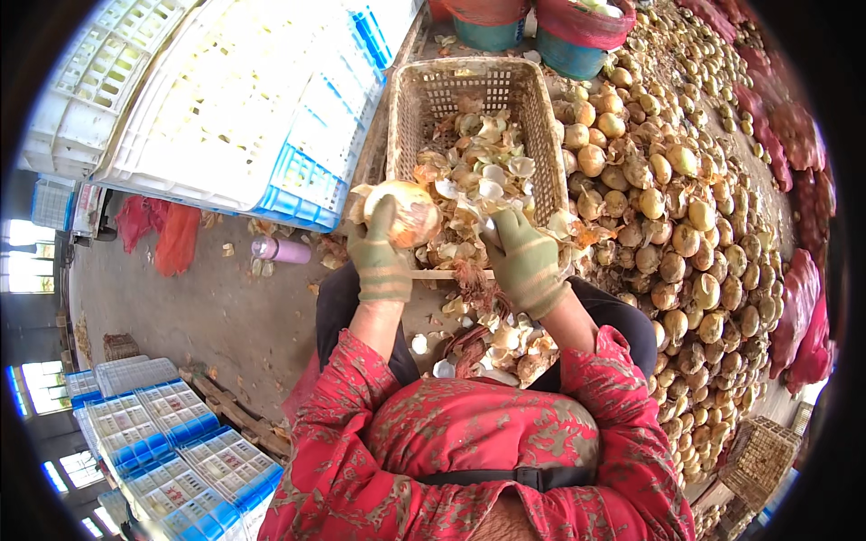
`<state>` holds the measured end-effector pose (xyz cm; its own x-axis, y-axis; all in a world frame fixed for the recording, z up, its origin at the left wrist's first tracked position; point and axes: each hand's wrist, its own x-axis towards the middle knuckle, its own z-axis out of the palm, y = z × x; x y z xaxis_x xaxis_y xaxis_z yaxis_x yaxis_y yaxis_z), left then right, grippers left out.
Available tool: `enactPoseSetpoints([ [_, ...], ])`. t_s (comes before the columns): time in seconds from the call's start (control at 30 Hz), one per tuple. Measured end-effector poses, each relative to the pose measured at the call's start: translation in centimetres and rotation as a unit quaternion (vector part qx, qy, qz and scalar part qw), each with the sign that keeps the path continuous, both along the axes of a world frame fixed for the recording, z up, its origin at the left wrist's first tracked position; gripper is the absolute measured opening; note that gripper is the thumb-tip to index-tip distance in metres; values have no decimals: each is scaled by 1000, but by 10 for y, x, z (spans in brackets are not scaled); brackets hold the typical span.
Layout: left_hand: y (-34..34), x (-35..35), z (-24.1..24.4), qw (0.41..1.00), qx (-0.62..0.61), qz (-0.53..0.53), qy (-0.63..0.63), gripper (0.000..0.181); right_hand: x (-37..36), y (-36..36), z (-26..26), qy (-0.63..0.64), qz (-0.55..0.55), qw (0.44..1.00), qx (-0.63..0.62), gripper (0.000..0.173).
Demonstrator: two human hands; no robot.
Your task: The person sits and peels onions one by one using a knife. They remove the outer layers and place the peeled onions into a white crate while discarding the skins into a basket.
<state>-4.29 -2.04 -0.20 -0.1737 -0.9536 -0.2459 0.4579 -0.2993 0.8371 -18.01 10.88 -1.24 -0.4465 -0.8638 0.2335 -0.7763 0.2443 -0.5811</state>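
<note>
My left hand (380,253), in a green striped glove, grips a large yellow onion (408,213) whose skin is partly loose at its left side. The onion is over the left front edge of a dirty perforated plastic crate (556,145). My right hand (526,260), in a matching glove, is closed around a small tool with a metal part (488,225) showing at the fingertips; its kind cannot be told. Onion skins and pale cut pieces (490,172) lie in the crate beyond both hands.
A large heap of unpeeled onions (676,250) spreads along the right. White and blue plastic crates (304,179) stand at upper left, more at lower left. Tubs (572,51) stand behind the crate. A pink bottle (281,249) and red mesh bags (177,243) lie on the floor.
</note>
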Motion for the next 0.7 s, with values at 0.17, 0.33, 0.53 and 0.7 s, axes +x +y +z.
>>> enactPoseSetpoints([
  [0.17,-11,6,-10,1000,-21,12,-18,44,1,9,10,142,60,987,50,16],
  [0.33,0,-2,-11,996,-71,27,-47,45,-4,3,4,183,33,978,92,17],
  [0.53,2,1,-8,992,-110,-39,-38,47,-2,-7,-11,-282,50,954,88,18],
  [0.7,-15,15,-4,988,40,-134,73,40,-10,-6,10,-483,66,866,112,21],
])
